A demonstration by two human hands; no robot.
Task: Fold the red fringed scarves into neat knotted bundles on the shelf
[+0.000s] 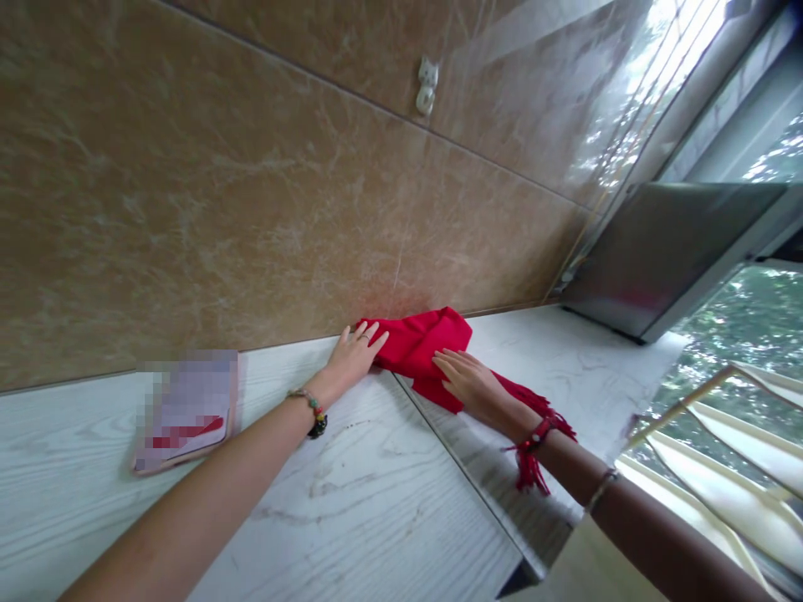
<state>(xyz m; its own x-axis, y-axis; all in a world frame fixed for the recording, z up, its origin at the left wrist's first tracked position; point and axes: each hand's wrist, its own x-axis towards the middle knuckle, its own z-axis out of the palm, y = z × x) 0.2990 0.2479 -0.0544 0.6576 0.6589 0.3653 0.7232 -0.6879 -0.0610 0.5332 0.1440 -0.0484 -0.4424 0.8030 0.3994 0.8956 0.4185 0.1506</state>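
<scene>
Red cloth (419, 351) lay bunched on white counter (376, 502), against brown tiled wall (251, 209). Left hand (352, 358) flat, fingers spread, pressed on cloth's left edge. Right hand (467, 380) flat on cloth's middle, fingers together. Pink pouch (188, 410) lay well left. Window frame (658, 259) stood at right.

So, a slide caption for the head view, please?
Right hand rests on a red cloth on a white counter; left hand touches its edge.
</scene>
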